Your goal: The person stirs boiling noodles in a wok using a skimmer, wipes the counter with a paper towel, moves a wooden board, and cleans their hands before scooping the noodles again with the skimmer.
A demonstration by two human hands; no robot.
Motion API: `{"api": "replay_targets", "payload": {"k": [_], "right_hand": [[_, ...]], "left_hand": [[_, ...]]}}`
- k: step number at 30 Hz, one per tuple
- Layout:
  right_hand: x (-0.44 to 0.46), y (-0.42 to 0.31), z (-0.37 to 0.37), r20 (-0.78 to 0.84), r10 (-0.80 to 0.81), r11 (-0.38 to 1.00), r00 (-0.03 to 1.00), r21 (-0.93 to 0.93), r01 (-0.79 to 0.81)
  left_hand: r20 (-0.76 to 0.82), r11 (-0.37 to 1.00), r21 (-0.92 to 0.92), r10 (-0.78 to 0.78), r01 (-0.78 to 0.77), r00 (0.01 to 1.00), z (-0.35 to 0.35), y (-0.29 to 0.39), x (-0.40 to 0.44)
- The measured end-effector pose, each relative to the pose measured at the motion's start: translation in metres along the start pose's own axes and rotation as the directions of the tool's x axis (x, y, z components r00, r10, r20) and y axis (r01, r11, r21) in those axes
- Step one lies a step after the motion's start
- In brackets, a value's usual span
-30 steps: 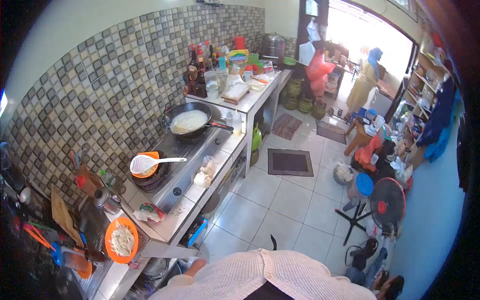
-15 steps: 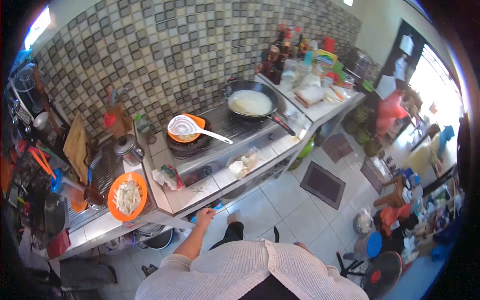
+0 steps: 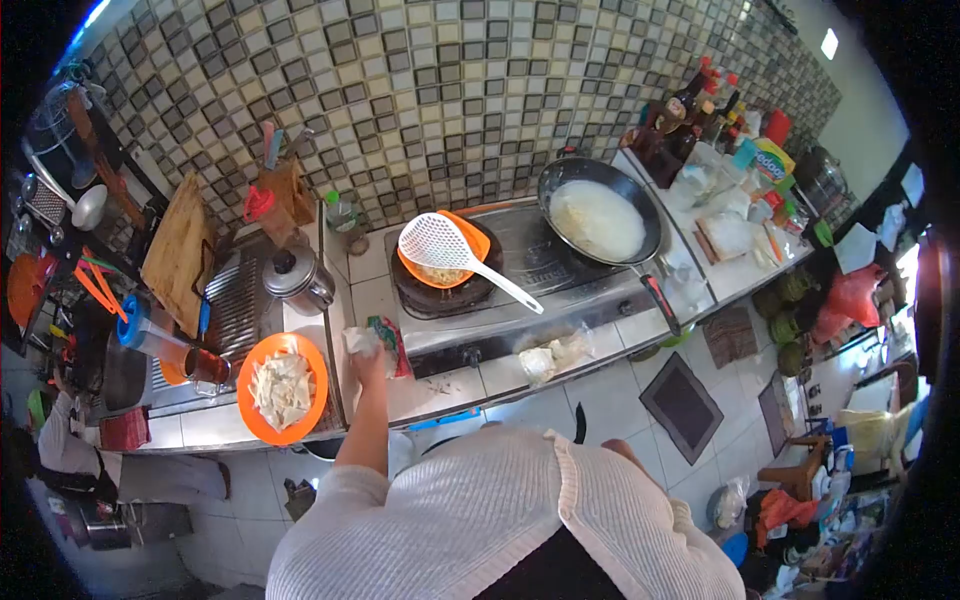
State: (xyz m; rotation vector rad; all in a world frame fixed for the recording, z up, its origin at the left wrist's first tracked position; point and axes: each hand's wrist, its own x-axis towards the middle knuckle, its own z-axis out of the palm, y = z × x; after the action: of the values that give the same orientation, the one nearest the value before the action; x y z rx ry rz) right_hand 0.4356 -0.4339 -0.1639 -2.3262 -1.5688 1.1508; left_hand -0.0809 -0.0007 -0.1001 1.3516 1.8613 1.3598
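My left hand (image 3: 370,360) is at 10 o'clock, touching a crumpled packet (image 3: 393,347) on the bench (image 3: 375,298). Too blurry to tell how open it is or whether it's gripping. Right hand's out of view, so can't tell. Orange plate (image 3: 320,380) near the left, slotted ladle (image 3: 435,242) across an orange bowl (image 3: 473,234) at 11, wok (image 3: 556,190) at 1.
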Motion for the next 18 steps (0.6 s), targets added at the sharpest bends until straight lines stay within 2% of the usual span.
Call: {"api": "replay_targets", "payload": {"k": [2,3,4,6,7,9,10,14,17,18], "right_hand": [[0.012,-0.020,-0.015,-0.029,-0.128,0.992,0.991,-0.025,0.127],[0.012,-0.042,-0.025,-0.046,0.073,0.986,0.996,0.153,-0.065],[0.012,-0.066,-0.036,-0.034,0.271,0.914,0.962,0.323,-0.246],[0.014,-0.082,-0.043,-0.017,0.265,0.904,0.964,0.354,-0.242],[0.014,-0.088,-0.046,-0.005,0.258,0.893,0.966,0.382,-0.237],[0.038,-0.021,0.004,-0.036,0.112,0.971,0.993,0.215,-0.102],[0.050,0.011,0.028,-0.051,0.038,0.991,0.998,0.128,-0.032],[0.039,0.025,0.016,0.102,0.163,0.970,0.981,0.165,-0.178],[0.030,0.035,0.001,0.197,0.256,0.936,0.946,0.196,-0.294],[0.029,0.039,-0.002,0.225,0.272,0.924,0.936,0.210,-0.319]], "left_hand": [[-0.028,0.999,0.041,-0.032,0.033,0.999,0.000,0.040,0.013],[-0.059,0.997,0.058,-0.054,0.057,0.997,-0.005,0.068,0.015],[-0.059,0.996,0.067,-0.053,0.057,0.997,-0.013,0.101,0.016],[0.024,0.956,0.248,0.156,-0.157,0.988,-0.027,0.162,0.016],[0.026,0.956,0.251,0.153,-0.155,0.988,-0.029,0.174,0.020],[-0.076,0.835,0.244,0.524,-0.494,0.848,-0.033,0.186,0.025],[0.026,0.919,0.170,0.356,-0.355,0.934,-0.035,0.186,0.027],[-0.042,0.915,0.275,0.318,-0.295,0.947,-0.035,0.188,0.034],[-0.154,0.902,0.262,0.389,-0.342,0.908,-0.030,0.195,0.047],[-0.173,0.960,0.138,0.264,-0.242,0.949,-0.032,0.211,0.050]]}}
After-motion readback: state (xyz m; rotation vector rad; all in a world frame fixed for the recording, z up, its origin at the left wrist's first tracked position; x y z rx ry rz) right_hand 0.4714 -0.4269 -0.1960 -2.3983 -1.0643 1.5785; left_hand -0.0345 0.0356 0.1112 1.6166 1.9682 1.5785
